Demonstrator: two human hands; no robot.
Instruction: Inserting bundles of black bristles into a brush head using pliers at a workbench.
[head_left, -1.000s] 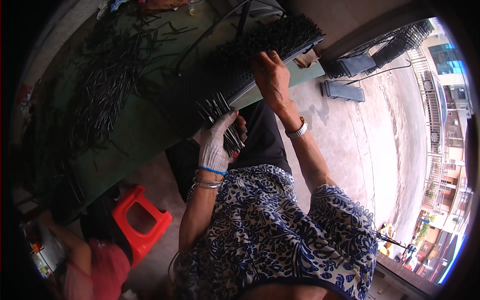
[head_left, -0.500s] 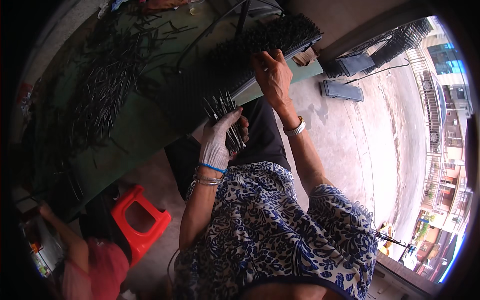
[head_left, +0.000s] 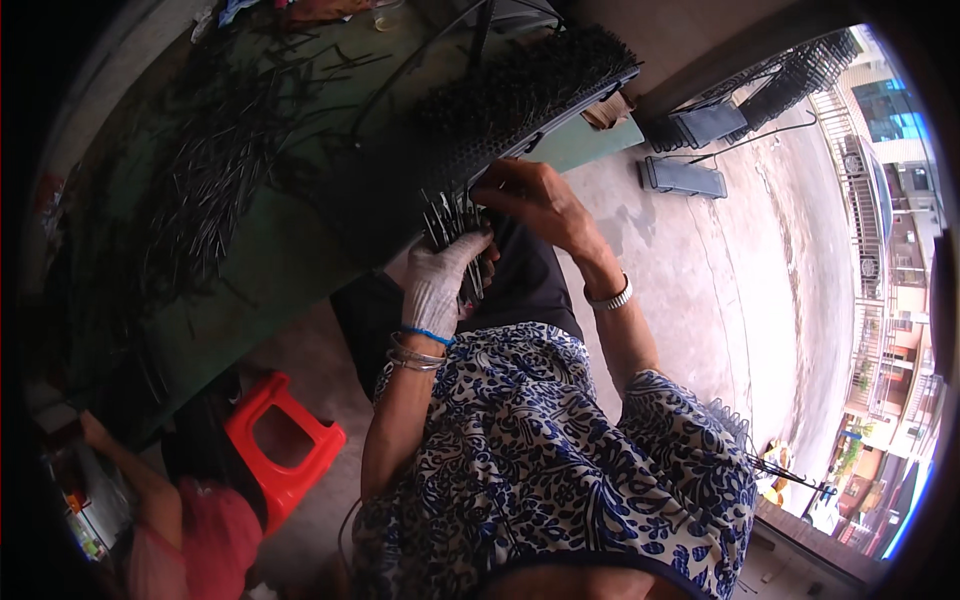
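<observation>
Rods (head_left: 447, 222) fill the gloved left hand (head_left: 440, 272), clamped around them; whether the bare right hand (head_left: 538, 200), near their tips, pinches any, I cannot tell.

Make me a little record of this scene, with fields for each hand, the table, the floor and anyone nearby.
Left hand: gloved, holding a bundle of thin dark sticks
Right hand: bare, beside the bundle's upper end; contact unclear
Table: green; carries a loose stick pile and a black board partly covered with dark bristles
Floor: red stool
Nearby: person in pink
</observation>
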